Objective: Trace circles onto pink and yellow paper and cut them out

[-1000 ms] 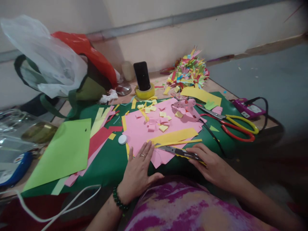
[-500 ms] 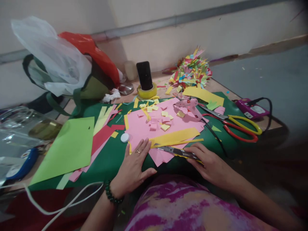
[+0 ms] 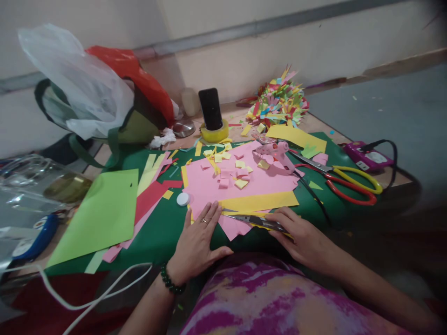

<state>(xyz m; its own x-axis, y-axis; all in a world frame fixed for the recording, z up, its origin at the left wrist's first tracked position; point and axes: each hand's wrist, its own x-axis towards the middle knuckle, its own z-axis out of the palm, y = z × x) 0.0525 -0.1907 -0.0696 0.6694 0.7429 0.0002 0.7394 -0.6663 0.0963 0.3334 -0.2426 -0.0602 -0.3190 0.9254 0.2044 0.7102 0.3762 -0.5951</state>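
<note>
My left hand point(image 3: 201, 237) lies flat with its fingers spread, fingertips pressing the left end of a yellow paper strip point(image 3: 260, 202). Beneath the strip is a large pink paper sheet point(image 3: 204, 184). My right hand point(image 3: 296, 232) is closed around a cutter knife point(image 3: 260, 219) with a dark body and a yellow edge. The knife lies low along the strip's near edge, its thin tip pointing left, close to my left fingertips. A narrow yellow sliver runs beside the blade. Small pink and yellow paper pieces point(image 3: 240, 184) are scattered on the pink sheet.
A pink glue gun point(image 3: 275, 151) and open scissors point(image 3: 344, 179) lie at the right on the green mat point(image 3: 157, 239). A phone point(image 3: 210, 109) stands in a yellow tape roll point(image 3: 214, 134). Green paper point(image 3: 98, 214) and a white cap point(image 3: 183, 199) are at the left.
The yellow strip's far right end now lies lower and farther right, and the sliver at its near edge has shifted. My hands keep nearly the same places and holds.
</note>
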